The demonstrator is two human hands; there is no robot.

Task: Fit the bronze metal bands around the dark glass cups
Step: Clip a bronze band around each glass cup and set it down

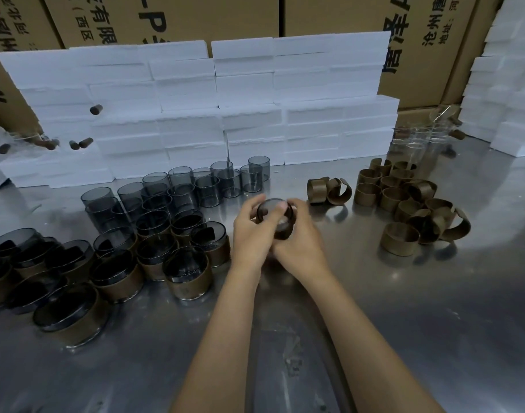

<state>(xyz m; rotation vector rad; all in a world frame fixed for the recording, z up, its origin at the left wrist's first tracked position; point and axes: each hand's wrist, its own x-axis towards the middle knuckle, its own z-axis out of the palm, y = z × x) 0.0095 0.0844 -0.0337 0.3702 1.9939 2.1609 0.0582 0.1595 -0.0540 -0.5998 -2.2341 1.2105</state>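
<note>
Both hands hold one dark glass cup (272,210) above the middle of the steel table, its mouth tilted toward me. My left hand (250,236) grips its left side; my right hand (297,239) wraps its right side, thumb across the rim. A bronze band (285,232) sits around the cup's lower part, partly hidden by fingers. Bare dark cups (180,189) stand in rows to the left rear. Banded cups (186,272) crowd the near left. Loose bronze bands (404,201) lie heaped on the right.
Stacked white foam blocks (213,108) wall off the back of the table (404,323), with cardboard boxes (419,40) behind. Clear glasses (416,141) stand at the far right rear. More foam blocks (505,84) rise at the right edge.
</note>
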